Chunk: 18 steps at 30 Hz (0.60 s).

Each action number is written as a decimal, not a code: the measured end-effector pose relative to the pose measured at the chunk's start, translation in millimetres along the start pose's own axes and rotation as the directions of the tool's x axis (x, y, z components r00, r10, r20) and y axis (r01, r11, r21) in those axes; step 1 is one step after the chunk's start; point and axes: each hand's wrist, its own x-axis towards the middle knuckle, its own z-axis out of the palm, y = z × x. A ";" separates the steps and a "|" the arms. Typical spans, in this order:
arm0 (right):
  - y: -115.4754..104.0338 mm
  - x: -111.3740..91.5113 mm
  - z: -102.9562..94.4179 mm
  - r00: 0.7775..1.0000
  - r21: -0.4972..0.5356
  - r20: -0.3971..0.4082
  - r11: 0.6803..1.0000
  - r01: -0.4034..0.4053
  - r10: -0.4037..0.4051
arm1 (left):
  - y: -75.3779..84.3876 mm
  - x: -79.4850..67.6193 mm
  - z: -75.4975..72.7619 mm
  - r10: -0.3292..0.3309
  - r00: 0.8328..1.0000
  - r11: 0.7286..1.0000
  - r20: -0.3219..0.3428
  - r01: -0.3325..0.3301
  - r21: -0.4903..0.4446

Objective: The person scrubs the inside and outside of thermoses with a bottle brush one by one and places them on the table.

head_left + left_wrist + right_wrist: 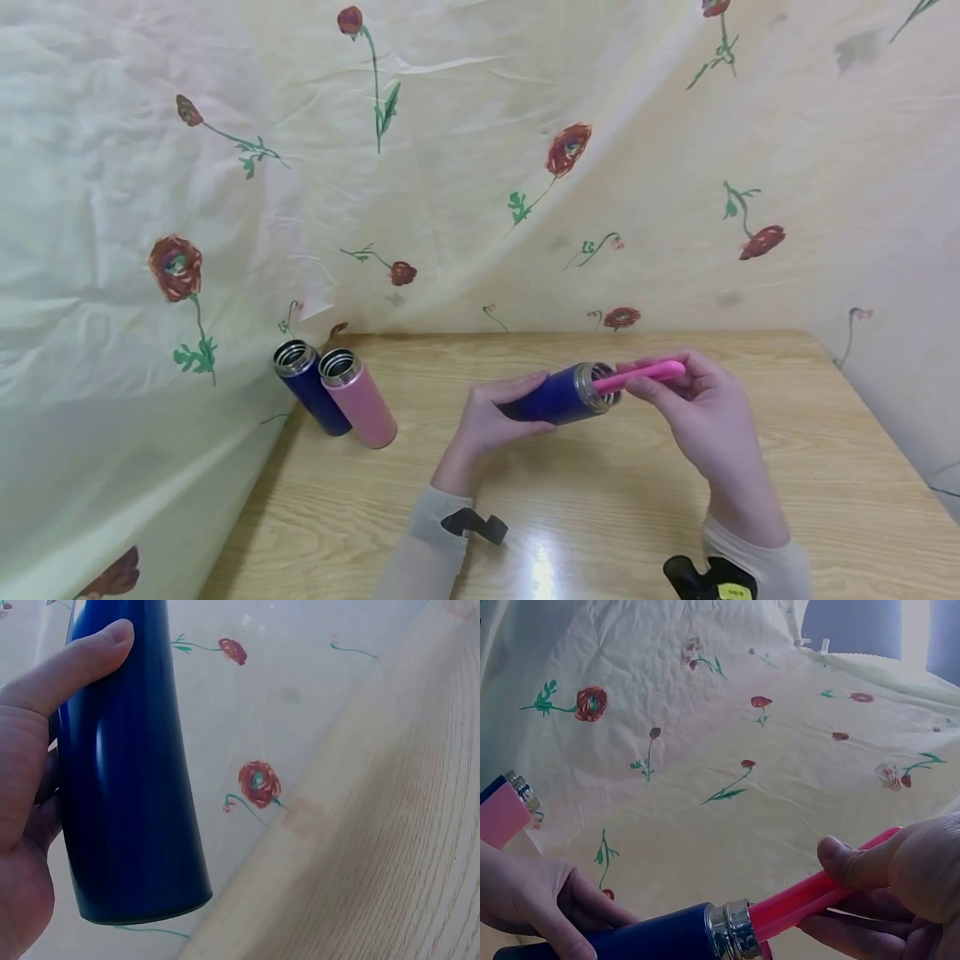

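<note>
My left hand (495,412) grips a dark blue metal bottle (557,398), tilted over on its side with its open mouth to the right. Its thumb lies across the blue wall (135,787) in the left wrist view. Between the thumb and fingers of my right hand (701,404) is a long pink plastic handle (637,377). The handle, grooved along its length in the right wrist view, runs into the bottle's silver threaded neck (731,930). Whatever is at its inner end is hidden inside the bottle.
A second blue bottle (315,392) and a pink bottle (365,408) stand lidless side by side at the table's left. A flowered cloth (450,167) hangs behind and along the left of the wooden table (825,467).
</note>
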 end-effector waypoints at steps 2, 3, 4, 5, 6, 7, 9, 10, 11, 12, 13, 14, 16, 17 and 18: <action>0.2 0.4 0.5 1.000 -0.006 0.000 1.000 0.007 -0.007 | -0.3 0.1 -0.7 -0.007 1.000 1.000 0.029 0.007 -0.010; 0.3 0.6 0.7 1.000 -0.008 0.003 1.000 0.009 -0.009 | -0.4 0.1 -1.2 -0.018 0.999 1.000 0.042 0.019 -0.015; 0.2 0.5 0.7 1.000 -0.007 0.004 1.000 0.013 -0.013 | -0.1 -0.1 -1.7 -0.031 0.998 0.999 0.054 0.033 -0.025; 0.1 0.4 0.6 1.000 -0.006 0.004 1.000 0.016 -0.016 | 0.2 -0.4 -2.3 -0.054 0.996 0.998 0.067 0.057 -0.035; 0.0 0.3 0.5 1.000 0.004 0.007 1.000 0.017 -0.017 | 0.5 -0.8 -3.0 -0.080 0.994 0.995 0.081 0.084 -0.048; 0.1 0.1 0.4 1.000 0.006 0.010 1.000 0.022 -0.022 | 0.9 -1.2 -3.7 -0.107 0.990 0.992 0.096 0.112 -0.058; 0.3 -0.3 0.2 0.999 0.008 0.011 0.999 0.033 -0.033 | 0.9 -1.9 -4.8 -0.160 0.979 0.983 0.126 0.170 -0.074; 0.7 -0.5 -0.1 0.999 0.004 0.003 0.999 0.037 -0.037 | 0.6 -2.2 -5.1 -0.181 0.973 0.978 0.141 0.193 -0.081; 1.0 -0.8 -0.3 0.999 0.004 -0.010 0.999 0.037 -0.036 | 0.6 -2.3 -5.4 -0.199 0.968 0.974 0.154 0.213 -0.082; 1.1 -1.0 -0.5 0.999 0.022 -0.024 0.999 0.033 -0.033 | 0.3 -2.5 -5.6 -0.210 0.964 0.971 0.163 0.225 -0.082; 1.2 -1.2 -0.9 0.999 0.041 -0.045 0.999 0.031 -0.029 | 0.2 -2.5 -5.7 -0.216 0.962 0.969 0.168 0.232 -0.082; 1.0 -1.4 -1.5 0.998 0.082 -0.065 0.996 0.025 -0.019 | 0.3 -2.6 -5.8 -0.221 0.960 0.968 0.170 0.238 -0.084; 0.1 -1.8 -2.9 0.993 0.183 -0.115 0.983 0.025 -0.004 | 0.8 -2.7 -6.3 -0.231 0.959 0.965 0.167 0.247 -0.086; -0.9 -1.8 -3.9 0.990 0.245 -0.141 0.969 0.038 -0.003 | 1.1 -2.8 -6.7 -0.236 0.958 0.964 0.165 0.252 -0.085; -2.2 -2.0 -5.0 0.985 0.298 -0.171 0.953 0.055 -0.003 | 1.3 -3.0 -7.1 -0.240 0.957 0.963 0.162 0.256 -0.087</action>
